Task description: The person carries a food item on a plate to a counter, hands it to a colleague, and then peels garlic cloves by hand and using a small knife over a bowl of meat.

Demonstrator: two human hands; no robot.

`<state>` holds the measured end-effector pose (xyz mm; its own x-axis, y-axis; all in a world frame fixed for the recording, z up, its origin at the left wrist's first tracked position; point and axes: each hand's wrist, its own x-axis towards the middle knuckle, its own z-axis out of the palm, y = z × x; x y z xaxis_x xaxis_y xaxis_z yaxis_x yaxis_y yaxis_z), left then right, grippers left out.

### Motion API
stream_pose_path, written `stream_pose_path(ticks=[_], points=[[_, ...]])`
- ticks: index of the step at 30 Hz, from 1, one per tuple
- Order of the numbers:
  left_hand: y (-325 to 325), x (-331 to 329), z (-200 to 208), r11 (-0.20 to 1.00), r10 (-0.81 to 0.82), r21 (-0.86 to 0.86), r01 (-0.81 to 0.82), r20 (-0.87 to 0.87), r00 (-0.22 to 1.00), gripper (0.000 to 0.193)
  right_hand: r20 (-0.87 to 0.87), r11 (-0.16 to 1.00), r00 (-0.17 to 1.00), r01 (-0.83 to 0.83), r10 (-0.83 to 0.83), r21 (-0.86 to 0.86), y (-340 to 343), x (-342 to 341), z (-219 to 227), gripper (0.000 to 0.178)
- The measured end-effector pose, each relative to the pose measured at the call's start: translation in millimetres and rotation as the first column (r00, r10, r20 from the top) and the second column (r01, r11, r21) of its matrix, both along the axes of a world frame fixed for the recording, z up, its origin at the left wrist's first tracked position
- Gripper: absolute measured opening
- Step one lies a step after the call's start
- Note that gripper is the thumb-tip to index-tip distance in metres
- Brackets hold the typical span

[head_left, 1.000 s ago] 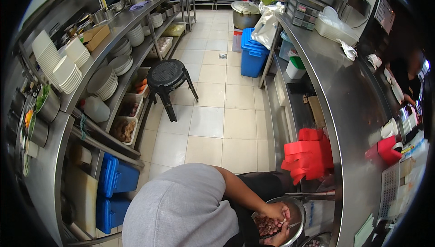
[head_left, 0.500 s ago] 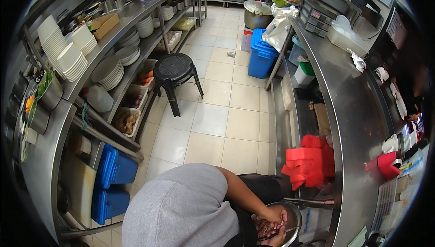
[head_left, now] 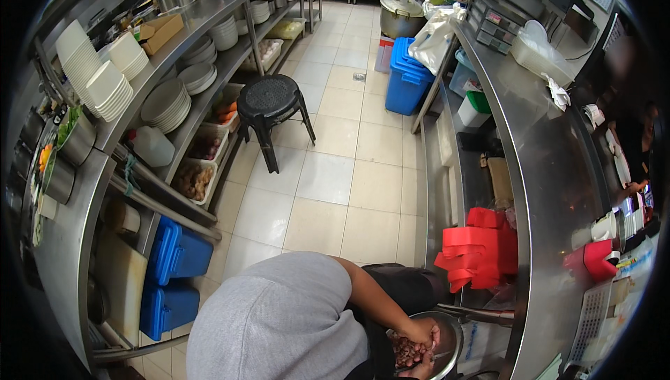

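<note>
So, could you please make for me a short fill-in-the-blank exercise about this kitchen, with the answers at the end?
1. The stool is ____ (colour).
2. The left hand and right hand are at the bowl, in the ____ (upper/lower) part of the picture.
3. The lid is ____ (on/beside) the pot.
4. The bins at the lower left are ____ (colour).

Missing words: black; lower; on; blue.
</note>
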<state>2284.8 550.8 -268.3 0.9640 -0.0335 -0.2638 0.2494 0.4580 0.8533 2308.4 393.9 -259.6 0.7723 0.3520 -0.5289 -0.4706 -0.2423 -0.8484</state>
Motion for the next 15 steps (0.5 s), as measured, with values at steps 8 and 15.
stream_pose_path(ticks=[8,15], points=[[-1,-1,-3,0.997,-0.010,0.077,0.011,-0.008,1.000,0.025,-0.021,1.000,1.000,0.009,-0.010,-0.016,-1,2,-4,0.036],[-1,-3,-7,0.924,-0.037,0.383,0.028,0.015,0.999,0.029,-0.027,1.000,1.000,0.002,-0.002,-0.015,2,3,-5,0.039]])
